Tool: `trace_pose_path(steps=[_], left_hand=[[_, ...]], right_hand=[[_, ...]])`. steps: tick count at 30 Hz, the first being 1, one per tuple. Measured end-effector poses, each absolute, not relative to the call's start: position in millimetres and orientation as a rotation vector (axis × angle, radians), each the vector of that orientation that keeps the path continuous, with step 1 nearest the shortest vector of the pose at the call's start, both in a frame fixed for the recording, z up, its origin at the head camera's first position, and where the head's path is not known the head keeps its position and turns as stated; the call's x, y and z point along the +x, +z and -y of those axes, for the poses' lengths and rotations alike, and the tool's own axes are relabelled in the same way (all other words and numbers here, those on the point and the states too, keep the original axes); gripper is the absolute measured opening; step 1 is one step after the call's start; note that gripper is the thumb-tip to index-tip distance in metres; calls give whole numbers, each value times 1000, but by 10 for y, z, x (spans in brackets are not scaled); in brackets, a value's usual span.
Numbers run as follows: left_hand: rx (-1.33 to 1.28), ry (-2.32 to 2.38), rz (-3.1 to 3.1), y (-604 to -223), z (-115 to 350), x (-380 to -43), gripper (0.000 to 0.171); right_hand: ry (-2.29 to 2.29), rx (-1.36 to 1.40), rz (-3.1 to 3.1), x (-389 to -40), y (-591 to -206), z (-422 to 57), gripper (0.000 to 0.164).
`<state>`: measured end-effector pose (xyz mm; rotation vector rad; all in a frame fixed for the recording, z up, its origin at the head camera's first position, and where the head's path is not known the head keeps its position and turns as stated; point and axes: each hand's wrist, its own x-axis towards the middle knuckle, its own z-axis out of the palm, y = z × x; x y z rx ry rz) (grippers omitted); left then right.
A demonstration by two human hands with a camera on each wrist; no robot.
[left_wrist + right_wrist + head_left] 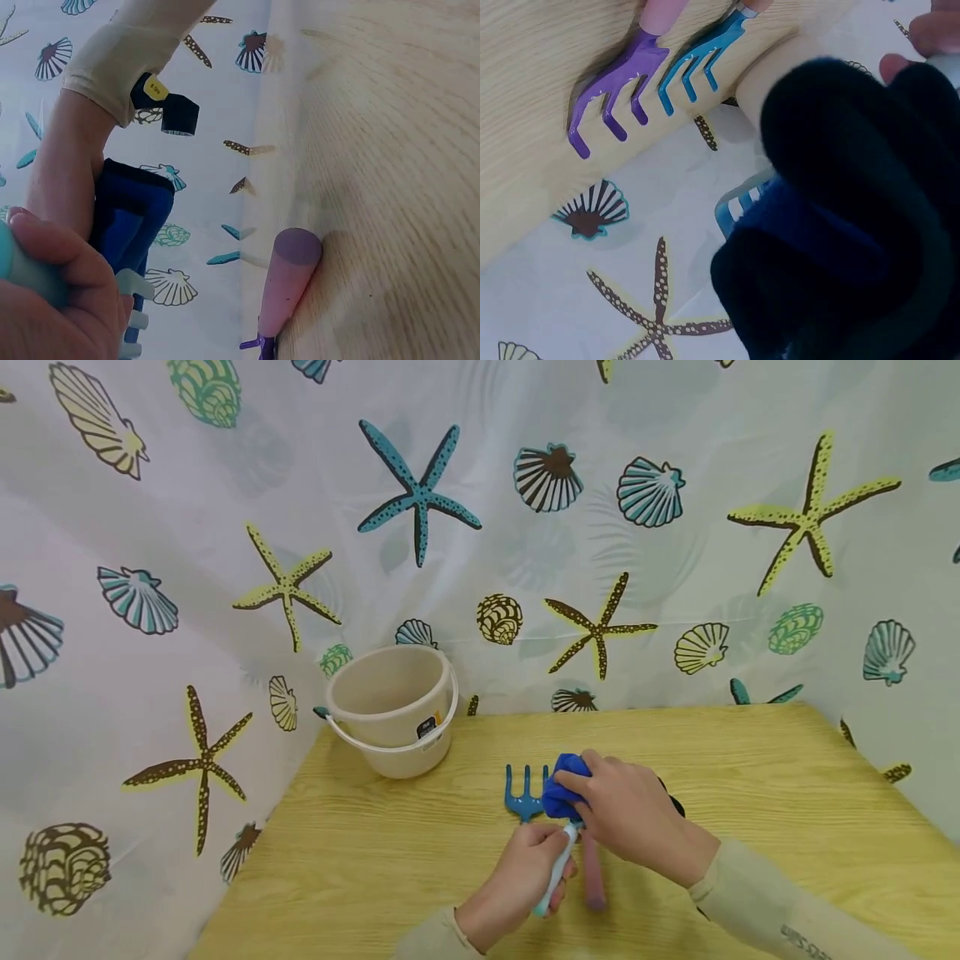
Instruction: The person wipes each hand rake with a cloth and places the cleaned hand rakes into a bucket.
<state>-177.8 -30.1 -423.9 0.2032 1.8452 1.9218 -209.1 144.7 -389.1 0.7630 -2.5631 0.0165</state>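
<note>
My left hand (525, 868) grips the light-blue handle (557, 872) of a small garden hand rake, tilted upward. My right hand (630, 806) pinches a bunched blue cloth (564, 793) around the head of that rake. Pale prongs (132, 315) poke out beside the cloth in the left wrist view. Beneath my hands, a blue hand rake (525, 803) lies on the table, its handle hidden behind my left hand. Close by lies a purple hand rake (615, 82) with a pink handle (593, 877); its head is covered by my right hand in the head view.
A cream bucket (390, 727) with a white carrying handle stands at the table's back left corner. The wood-grain table (345, 868) meets a white curtain (495, 552) printed with shells and starfish, which hangs along the back and both sides.
</note>
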Motion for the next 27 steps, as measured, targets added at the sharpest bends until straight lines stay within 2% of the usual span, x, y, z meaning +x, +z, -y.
trace_pose_path(steps=[9,14,20,27], left_hand=[[86,2026,-1935,-4174,441,-1883,30],[135,2059,-1941,-4037,642,-1992,32],[170,2015,-2109,-3656,1062,-2245,52],[135,1862,-2316,-3097,1553,-2650,33]], right_hand=[[-38,690,2623,-2077,-3864,-1673,34],[57,644,2625,-2071,-3831,-1828,35],[118,652,2588,-2026,-3776,-1885,35],[122,676,2575,-1983,-3747,-1902,37]])
